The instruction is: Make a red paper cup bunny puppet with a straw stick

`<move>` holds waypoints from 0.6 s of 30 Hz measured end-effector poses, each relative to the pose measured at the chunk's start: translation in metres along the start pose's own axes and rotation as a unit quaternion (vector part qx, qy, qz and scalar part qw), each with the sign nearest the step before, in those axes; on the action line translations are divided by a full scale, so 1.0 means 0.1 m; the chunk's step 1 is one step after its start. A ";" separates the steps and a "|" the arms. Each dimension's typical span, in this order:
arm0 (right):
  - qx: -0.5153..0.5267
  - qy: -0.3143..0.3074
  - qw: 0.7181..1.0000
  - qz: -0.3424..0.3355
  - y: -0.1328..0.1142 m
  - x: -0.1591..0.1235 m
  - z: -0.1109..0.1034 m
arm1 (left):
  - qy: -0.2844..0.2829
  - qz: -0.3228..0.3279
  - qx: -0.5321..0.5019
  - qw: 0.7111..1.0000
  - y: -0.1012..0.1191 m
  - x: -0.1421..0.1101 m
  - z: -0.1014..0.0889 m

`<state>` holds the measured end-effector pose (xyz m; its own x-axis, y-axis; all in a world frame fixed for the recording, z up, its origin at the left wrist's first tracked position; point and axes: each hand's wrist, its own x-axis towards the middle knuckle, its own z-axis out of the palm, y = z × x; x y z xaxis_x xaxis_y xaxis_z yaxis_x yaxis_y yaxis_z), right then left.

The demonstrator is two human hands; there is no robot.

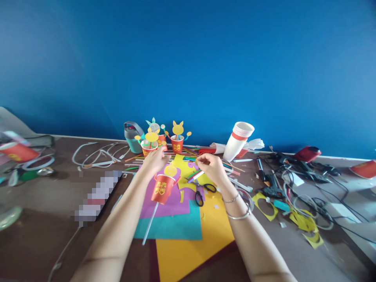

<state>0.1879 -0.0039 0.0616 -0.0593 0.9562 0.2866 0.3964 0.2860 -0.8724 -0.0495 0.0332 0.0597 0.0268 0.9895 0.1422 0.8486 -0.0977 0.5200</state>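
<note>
Wall [188,70] behind, gap between my half-curled left hand [155,159] and right hand [212,167], can't tell what's held; tilted red cup [162,189], straw [150,224] pointing near-left

Craft workspace, exact type unclear: cluttered tabletop [67,156], coloured paper [173,229], scissors [199,197], glue gun [273,188].
</note>
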 end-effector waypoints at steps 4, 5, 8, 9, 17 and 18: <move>0.063 0.008 0.997 0.049 0.08 0.04 0.03 | -0.106 -0.093 -0.074 0.987 -0.24 0.15 0.14; 0.078 0.011 0.995 0.059 0.08 0.05 0.04 | -0.124 -0.099 -0.094 0.983 -0.25 0.17 0.19; 0.141 0.014 0.985 0.094 0.09 0.06 0.06 | -0.151 -0.102 -0.145 0.973 -0.20 0.18 0.28; 0.163 0.012 0.981 0.104 0.09 0.06 0.07 | -0.155 -0.098 -0.164 0.969 -0.18 0.17 0.28; 0.219 0.046 0.967 0.123 0.09 0.09 0.08 | -0.167 -0.026 -0.464 0.870 0.25 -0.06 0.12; 0.222 0.048 0.967 0.118 0.08 0.08 0.07 | -0.160 -0.030 -0.477 0.863 0.33 -0.10 0.11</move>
<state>0.1837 0.0065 0.0545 0.0788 0.9940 0.0756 -0.0441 0.0792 -0.9959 -0.0162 0.0214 0.0661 0.2733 0.9594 -0.0695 0.0352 0.0622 0.9974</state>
